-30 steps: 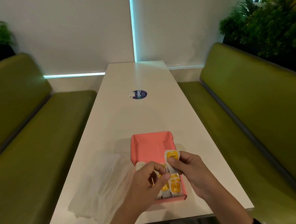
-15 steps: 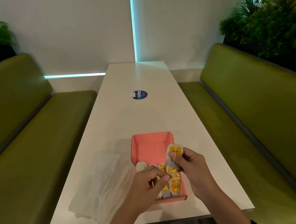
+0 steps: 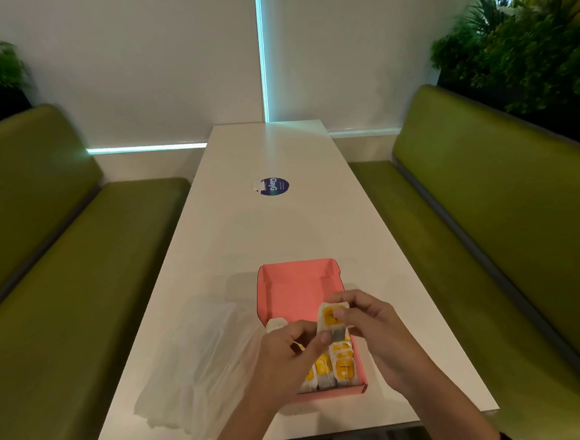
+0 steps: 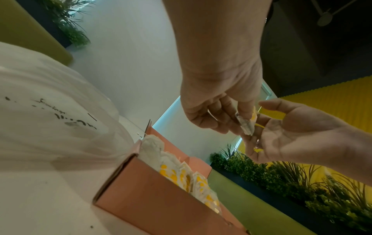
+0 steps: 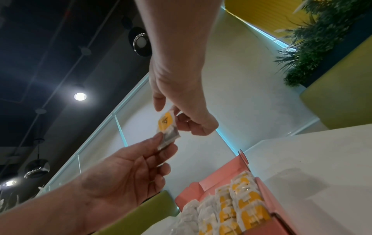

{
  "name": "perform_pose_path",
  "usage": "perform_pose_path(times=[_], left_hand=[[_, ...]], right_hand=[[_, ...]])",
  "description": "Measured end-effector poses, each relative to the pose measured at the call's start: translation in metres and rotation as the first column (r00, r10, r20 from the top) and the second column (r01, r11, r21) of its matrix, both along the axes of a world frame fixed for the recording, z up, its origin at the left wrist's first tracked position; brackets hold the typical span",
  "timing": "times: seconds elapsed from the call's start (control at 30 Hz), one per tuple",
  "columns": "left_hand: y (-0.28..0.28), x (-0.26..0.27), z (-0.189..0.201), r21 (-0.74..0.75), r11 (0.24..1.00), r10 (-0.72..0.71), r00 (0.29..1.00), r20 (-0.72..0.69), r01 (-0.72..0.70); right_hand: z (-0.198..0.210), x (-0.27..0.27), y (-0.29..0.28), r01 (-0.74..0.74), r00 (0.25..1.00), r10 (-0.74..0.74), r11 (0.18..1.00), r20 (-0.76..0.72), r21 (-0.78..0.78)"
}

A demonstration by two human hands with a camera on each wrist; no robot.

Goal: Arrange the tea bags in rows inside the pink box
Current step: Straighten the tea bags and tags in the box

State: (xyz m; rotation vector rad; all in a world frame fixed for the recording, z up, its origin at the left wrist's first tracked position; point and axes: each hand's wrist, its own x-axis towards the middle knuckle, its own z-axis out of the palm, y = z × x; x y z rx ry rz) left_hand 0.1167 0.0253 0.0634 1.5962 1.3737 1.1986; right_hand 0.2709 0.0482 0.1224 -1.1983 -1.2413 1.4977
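An open pink box (image 3: 298,266) lies on the white table (image 3: 275,227), near its front edge. Several tea bags with yellow tags (image 3: 341,365) stand in rows in its near half; the far half shows bare pink floor. Above the box both hands hold one tea bag (image 3: 331,320). My right hand (image 3: 337,307) pinches its top by the yellow tag. My left hand (image 3: 319,336) pinches its grey lower end. The wrist views show the same two-handed hold: the tea bag (image 5: 167,127) hangs between right hand (image 5: 167,111) and left hand (image 5: 166,141), above the box (image 5: 221,178).
A crumpled clear plastic bag (image 3: 195,357) lies on the table just left of the box. A round blue sticker (image 3: 274,186) sits mid-table. Green benches (image 3: 489,240) run along both sides, with plants (image 3: 523,48) behind them.
The held tea bag has shifted slightly left and down, toward my left hand, and turned to face me. My left fingers have come up onto its lower end.
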Motion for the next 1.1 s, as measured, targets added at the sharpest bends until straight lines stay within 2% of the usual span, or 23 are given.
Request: perform_pose_path(times=[0.03,0.07,0.1,0.2,0.3,0.37,0.43,0.5,0.57,0.67,0.83,1.1], left_hand=[[0.0,0.0,-0.001,-0.002,1.0,0.0,1.0,-0.011,0.0],[-0.001,-0.001,-0.003,-0.008,1.0,-0.003,1.0,-0.022,0.003],[-0.001,-0.002,-0.005,-0.012,1.0,-0.011,0.999,-0.041,0.011],[-0.002,-0.002,-0.005,-0.049,0.997,-0.069,0.991,-0.116,0.064],[0.002,-0.004,-0.012,-0.149,0.987,-0.075,0.984,-0.161,0.051],[0.006,-0.007,-0.023,-0.204,0.979,-0.054,0.966,-0.252,0.002],[0.008,-0.008,-0.032,-0.251,0.968,-0.091,0.926,-0.366,-0.004],[0.008,-0.005,-0.036,-0.244,0.969,-0.148,0.859,-0.491,0.028],[0.007,-0.002,-0.035,-0.232,0.972,-0.156,0.816,-0.557,0.027],[0.011,0.001,-0.034,-0.25,0.968,-0.154,0.759,-0.633,-0.013],[0.015,0.004,-0.036,-0.266,0.963,-0.162,0.712,-0.683,-0.036],[0.019,0.004,-0.042,-0.263,0.964,-0.172,0.671,-0.722,-0.036]], right_hand=[[0.001,0.002,0.001,-0.022,1.0,0.022,1.0,-0.014,0.01],[0.002,0.005,0.002,-0.061,0.997,0.06,0.997,0.042,0.037],[0.001,0.008,0.003,-0.12,0.98,0.108,0.991,0.167,0.06],[-0.004,0.013,0.004,-0.281,0.809,0.205,0.958,0.551,0.056],[-0.018,0.018,0.009,-0.316,0.673,0.15,0.943,0.724,0.099],[-0.028,0.021,0.011,-0.329,0.612,0.115,0.937,0.782,0.119],[-0.038,0.021,0.01,-0.359,0.57,0.127,0.927,0.812,0.108],[-0.047,0.018,0.007,-0.374,0.567,0.161,0.924,0.808,0.078],[-0.055,0.014,0.004,-0.374,0.578,0.173,0.925,0.797,0.07],[-0.065,0.01,0.003,-0.352,0.551,0.144,0.933,0.822,0.073],[-0.073,0.009,0.001,-0.35,0.542,0.142,0.934,0.828,0.069],[-0.072,0.007,-0.001,-0.468,0.522,0.284,0.884,0.805,-0.008]])
